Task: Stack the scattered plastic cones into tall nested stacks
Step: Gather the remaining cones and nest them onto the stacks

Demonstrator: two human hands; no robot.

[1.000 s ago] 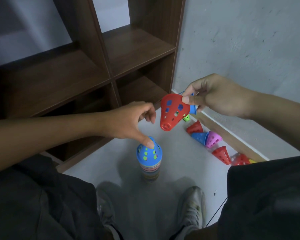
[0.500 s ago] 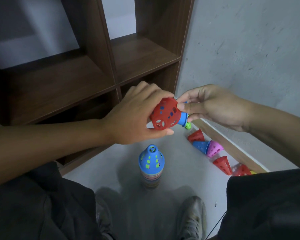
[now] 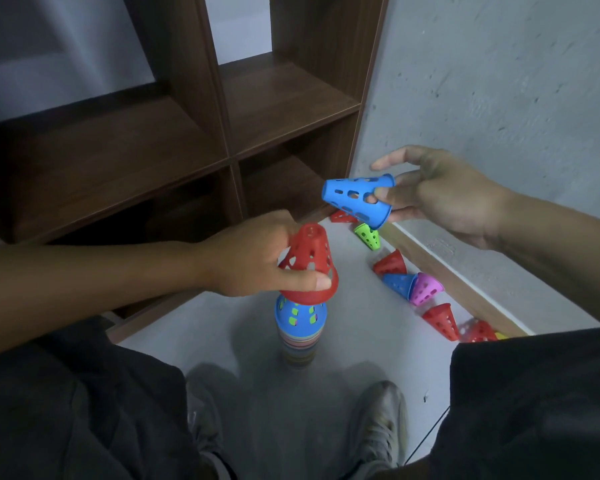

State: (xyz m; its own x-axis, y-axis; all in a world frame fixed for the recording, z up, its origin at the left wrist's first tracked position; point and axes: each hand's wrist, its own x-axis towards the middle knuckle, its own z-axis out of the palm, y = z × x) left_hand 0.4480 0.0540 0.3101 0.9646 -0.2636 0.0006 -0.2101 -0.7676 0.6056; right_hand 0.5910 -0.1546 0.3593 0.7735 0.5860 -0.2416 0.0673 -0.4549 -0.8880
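left hand (image 3: 257,258): grips red cone (image 3: 309,265), upright, rim just above stack (image 3: 300,327) on the floor.
right hand (image 3: 440,199): pinches blue cone (image 3: 359,199), tip pointing left, far right of the stack.

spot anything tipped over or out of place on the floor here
Yes: several loose cones lie tipped on their sides along the wall's baseboard, among them a green cone and a pink cone. The stack itself stands upright.
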